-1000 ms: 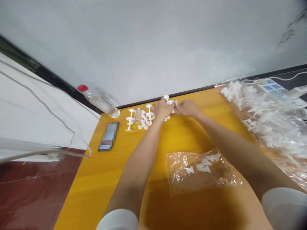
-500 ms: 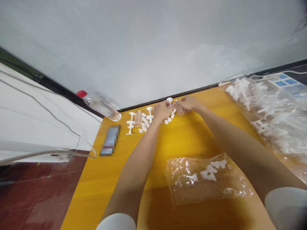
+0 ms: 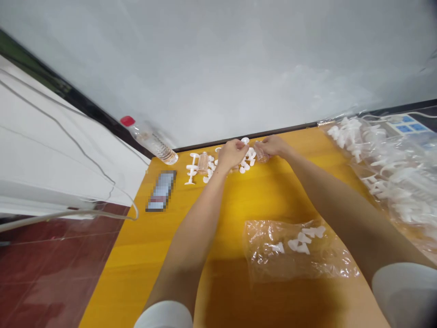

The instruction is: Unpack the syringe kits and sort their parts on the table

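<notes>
At the far edge of the yellow table, my left hand (image 3: 232, 154) is closed with its fingertips at a white plunger (image 3: 245, 141), whose round end shows above them. My right hand (image 3: 275, 146) pinches a clear plastic syringe barrel (image 3: 261, 154) close by, just to the right; the two parts are apart. Small white caps (image 3: 248, 163) lie between and below my hands. Left of my left wrist are another clear barrel (image 3: 202, 163), more small white pieces (image 3: 210, 169) and white plungers (image 3: 191, 168). My left hand and forearm hide part of this group.
A red-capped bottle (image 3: 153, 145) stands at the back left, near a blurred-out phone-like object (image 3: 161, 191). Nearer me lies a clear bag (image 3: 262, 264) with several white pieces. Large bags of white parts (image 3: 392, 168) fill the right side. A wall (image 3: 218, 68) rises behind the table (image 3: 143, 264).
My left hand has lifted slightly and shifted from the small pieces, with the plunger's round end still at its fingertips. The right hand keeps the barrel. The view has shifted a little.
</notes>
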The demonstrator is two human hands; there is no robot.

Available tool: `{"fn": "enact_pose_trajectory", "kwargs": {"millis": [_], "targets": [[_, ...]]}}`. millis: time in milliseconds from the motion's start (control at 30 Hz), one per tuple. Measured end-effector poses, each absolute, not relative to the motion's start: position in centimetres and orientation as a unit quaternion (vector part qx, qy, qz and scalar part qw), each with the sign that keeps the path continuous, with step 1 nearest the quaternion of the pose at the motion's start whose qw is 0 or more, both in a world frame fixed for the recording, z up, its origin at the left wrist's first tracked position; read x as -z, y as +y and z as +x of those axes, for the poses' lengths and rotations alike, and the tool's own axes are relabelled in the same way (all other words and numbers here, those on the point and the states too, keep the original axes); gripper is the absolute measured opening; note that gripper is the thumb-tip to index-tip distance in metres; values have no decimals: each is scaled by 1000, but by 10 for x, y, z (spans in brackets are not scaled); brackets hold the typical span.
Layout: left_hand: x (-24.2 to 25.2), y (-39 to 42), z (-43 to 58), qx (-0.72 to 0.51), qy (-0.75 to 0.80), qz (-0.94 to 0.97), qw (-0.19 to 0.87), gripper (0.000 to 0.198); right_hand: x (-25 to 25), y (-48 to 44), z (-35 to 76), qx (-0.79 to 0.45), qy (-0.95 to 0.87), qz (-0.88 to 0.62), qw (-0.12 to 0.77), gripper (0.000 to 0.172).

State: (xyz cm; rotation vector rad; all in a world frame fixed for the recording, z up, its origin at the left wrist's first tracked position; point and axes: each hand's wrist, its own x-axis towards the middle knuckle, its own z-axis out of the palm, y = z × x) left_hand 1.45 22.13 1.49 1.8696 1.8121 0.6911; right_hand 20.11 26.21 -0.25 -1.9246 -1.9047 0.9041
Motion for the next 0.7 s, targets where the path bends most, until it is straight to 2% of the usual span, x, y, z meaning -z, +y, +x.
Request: {"fn": "enact_pose_trajectory", "kwargs": {"millis": [233, 367, 567, 700], "targets": [[-46, 151, -18, -362, 617, 654, 247, 32, -11, 257, 203, -302, -642, -693, 130, 54], [-48, 73, -37, -395, 581, 634, 323, 32, -39, 224, 223, -265, -653, -700, 116, 61], [-18, -30, -47, -328, 580, 527, 528, 51, -76, 73, 285, -126, -698, -697, 103, 69], [-2, -55, -34, -269, 570, 503, 591, 54, -52, -27, 309, -104, -681, -724, 36, 49]]}}
